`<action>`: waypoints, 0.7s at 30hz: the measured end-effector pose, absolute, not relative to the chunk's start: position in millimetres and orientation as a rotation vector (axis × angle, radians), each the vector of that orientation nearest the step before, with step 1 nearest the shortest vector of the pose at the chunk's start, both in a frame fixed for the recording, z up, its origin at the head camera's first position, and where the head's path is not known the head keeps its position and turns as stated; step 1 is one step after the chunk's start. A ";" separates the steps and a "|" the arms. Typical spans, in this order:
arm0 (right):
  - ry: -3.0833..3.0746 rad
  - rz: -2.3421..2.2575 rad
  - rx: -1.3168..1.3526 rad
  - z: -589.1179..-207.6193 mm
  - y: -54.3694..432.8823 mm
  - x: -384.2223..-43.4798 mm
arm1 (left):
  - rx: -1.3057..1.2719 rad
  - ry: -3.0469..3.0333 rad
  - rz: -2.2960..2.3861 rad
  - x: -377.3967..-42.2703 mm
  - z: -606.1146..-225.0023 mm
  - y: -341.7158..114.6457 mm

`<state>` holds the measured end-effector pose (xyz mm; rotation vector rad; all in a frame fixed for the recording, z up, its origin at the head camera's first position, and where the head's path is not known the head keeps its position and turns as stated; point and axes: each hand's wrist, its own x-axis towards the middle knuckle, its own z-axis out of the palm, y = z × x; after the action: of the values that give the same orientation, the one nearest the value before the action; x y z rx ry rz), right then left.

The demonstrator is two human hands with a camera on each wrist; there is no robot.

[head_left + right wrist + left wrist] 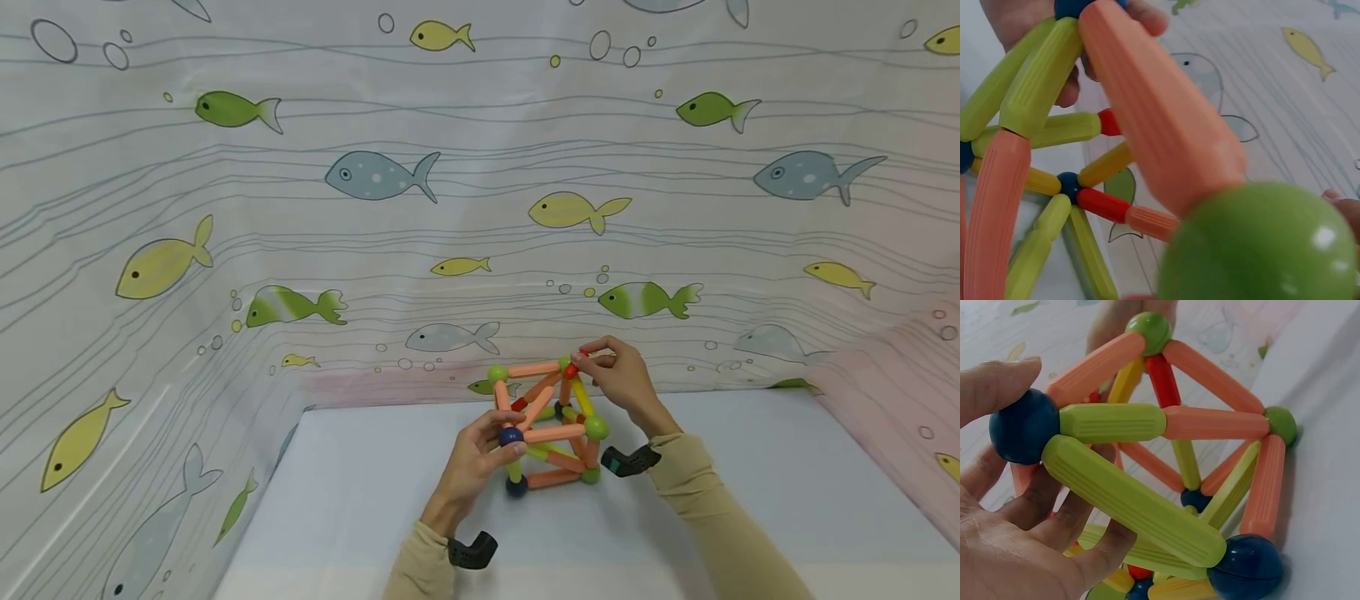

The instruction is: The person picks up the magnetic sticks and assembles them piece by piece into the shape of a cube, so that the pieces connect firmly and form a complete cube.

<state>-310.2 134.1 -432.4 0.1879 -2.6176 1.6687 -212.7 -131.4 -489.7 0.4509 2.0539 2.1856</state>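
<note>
A cube-like frame of plastic rods and balls stands on the table. My left hand [468, 454] grips the dark blue ball [511, 437] at its upper front left corner, thumb on one side and fingers behind; the left wrist view shows the same ball [1025, 427] close up. With thumb and fingertips, my right hand [624, 379] pinches a short red rod [572, 367] at the upper back right corner, overlapping the green ball there. A green ball [596, 427] joins salmon and yellow rods at the upper front right. One salmon rod [536, 408] slants up inside the frame.
The white tabletop [360, 492] extends to both sides of the frame. Behind it rises a fish-patterned backdrop [480, 283]. Lower corners hold a dark blue ball [517, 486] and a green ball [590, 475]. Each wrist carries a black band piece [474, 551].
</note>
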 end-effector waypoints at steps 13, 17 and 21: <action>-2.604 1.543 0.310 -433.1 111.6 -307.5 | 0.450 2.038 2.180 -212.4 -489.6 -131.0; -2.587 1.386 0.319 -432.9 110.9 -306.3 | 0.450 2.040 2.179 -212.4 -489.2 -131.6; -2.581 1.187 0.296 -432.2 109.5 -305.9 | 0.449 2.040 2.182 -212.3 -488.6 -132.4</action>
<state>-305.9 109.5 -432.2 0.2960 -2.5814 1.1870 -212.3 -132.4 -488.6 0.4488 2.0403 2.1815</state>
